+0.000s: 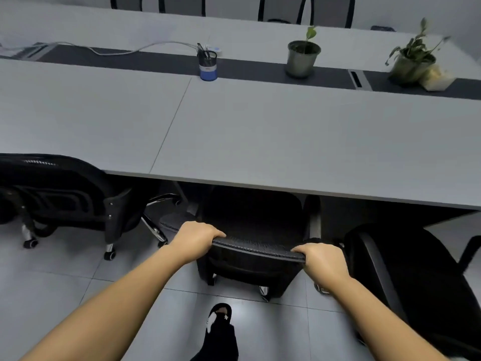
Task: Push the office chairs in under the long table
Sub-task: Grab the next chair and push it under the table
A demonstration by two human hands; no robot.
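Observation:
A black mesh office chair (256, 246) stands right in front of me, its seat partly under the near edge of the long grey table (260, 131). My left hand (195, 237) grips the left end of the chair's top rail. My right hand (321, 259) grips the right end of the same rail. A second black chair (59, 194) stands to the left, its back close to the table edge. At the right a third black chair (416, 280) sits out on the floor, turned at an angle.
On the table's dark centre strip stand a blue pen holder (208, 65), a small potted plant (303, 57) and a larger potted plant (413, 61). More chairs (330, 10) line the far side. My foot in a black sandal (221, 327) rests on the tiled floor.

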